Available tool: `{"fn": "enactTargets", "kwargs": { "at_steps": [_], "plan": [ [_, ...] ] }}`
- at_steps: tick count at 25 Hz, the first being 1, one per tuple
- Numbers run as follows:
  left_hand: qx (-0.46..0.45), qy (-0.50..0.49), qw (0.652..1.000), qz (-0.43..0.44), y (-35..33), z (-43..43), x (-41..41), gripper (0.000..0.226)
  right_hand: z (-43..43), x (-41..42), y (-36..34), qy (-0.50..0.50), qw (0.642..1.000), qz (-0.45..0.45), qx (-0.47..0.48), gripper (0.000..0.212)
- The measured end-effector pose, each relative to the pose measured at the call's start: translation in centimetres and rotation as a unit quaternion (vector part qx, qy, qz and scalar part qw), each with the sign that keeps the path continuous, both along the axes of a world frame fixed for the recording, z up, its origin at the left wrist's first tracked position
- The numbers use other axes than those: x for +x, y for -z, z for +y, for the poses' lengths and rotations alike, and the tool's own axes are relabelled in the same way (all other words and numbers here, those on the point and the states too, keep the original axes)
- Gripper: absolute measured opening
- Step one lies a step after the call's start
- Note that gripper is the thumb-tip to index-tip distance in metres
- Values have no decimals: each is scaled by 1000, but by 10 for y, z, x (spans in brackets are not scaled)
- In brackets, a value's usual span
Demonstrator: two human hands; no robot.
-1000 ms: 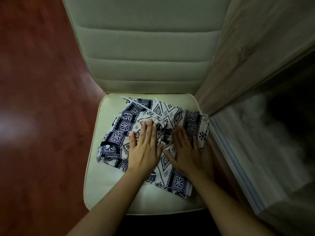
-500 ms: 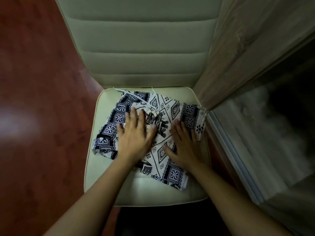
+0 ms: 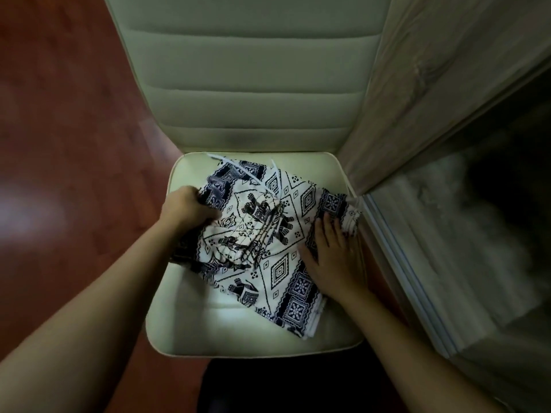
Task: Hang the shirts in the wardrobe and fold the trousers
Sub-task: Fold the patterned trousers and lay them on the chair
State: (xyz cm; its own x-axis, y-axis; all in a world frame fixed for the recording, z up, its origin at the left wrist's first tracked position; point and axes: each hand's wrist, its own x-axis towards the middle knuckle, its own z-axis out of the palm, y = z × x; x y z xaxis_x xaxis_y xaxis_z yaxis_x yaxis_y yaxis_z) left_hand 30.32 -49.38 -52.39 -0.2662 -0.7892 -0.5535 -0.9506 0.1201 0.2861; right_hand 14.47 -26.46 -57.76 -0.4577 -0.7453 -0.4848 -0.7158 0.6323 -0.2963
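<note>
White trousers with a dark blue elephant and diamond print lie folded on the cream seat of a chair. Their white drawstring trails toward the chair back. My left hand grips the left edge of the cloth, fingers curled round it. My right hand lies flat on the right side of the trousers, fingers straight and pressing the cloth down.
The chair's padded cream back rises behind the seat. A light wooden wardrobe panel and a sliding door track stand close on the right. Red-brown wooden floor spreads to the left.
My left hand has moved from lying flat on the middle of the trousers to the left edge and curled round the cloth. My right hand has slid to the right side.
</note>
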Motion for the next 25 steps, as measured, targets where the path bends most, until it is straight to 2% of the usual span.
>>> {"fn": "enactTargets", "kwargs": {
  "at_steps": [1, 3, 5, 6, 9, 10, 11, 13, 15, 17, 19, 20, 22, 24, 25],
  "plan": [
    [-13, 19, 1000, 20, -7, -5, -3, 38, -3, 5, -7, 37, 999, -35, -14, 90],
    [-111, 100, 987, 54, -20, -11, -12, 36, -11, 15, -29, 119, 984, -124, -51, 88],
    [-268, 216, 936, 80, -28, -5, -20, 30, -20, 20, -47, 198, 953, -226, -33, 87],
    [-349, 261, 895, 98, -29, 1, -20, 26, -24, 20, -53, 255, 923, -287, -31, 90],
    [-526, 317, 772, 164, -21, 33, -6, 20, -29, 18, -52, 438, 773, -448, -95, 87],
    [-549, 329, 746, 184, -12, 50, 1, 18, -27, 16, -50, 469, 741, -468, -110, 88],
    [-553, 345, 734, 193, 0, 68, 9, 16, -26, 13, -48, 484, 724, -477, -120, 92],
    [-525, 369, 747, 172, 26, 103, 23, 23, -21, 11, -44, 483, 714, -485, -146, 95],
    [-462, 375, 794, 126, 51, 129, 36, 37, -17, 11, -44, 478, 706, -495, -166, 90],
    [-402, 376, 826, 123, 59, 142, 47, 45, -14, 14, -44, 464, 714, -495, -172, 84],
    [-375, 349, 842, 172, 52, 145, 53, 44, -13, 19, -45, 438, 755, -467, -141, 95],
    [-373, 283, 861, 197, 44, 143, 55, 40, -14, 21, -43, 424, 786, -433, -122, 104],
    [-337, 31, 915, 217, 26, 130, 53, 41, -19, 24, -45, 396, 839, -359, -101, 98],
    [-222, -222, 934, 173, 16, 109, 45, 52, -29, 28, -49, 383, 865, -308, -107, 89],
    [-174, -278, 934, 139, 15, 102, 40, 56, -35, 31, -49, 382, 872, -285, -112, 92]
  ]
}}
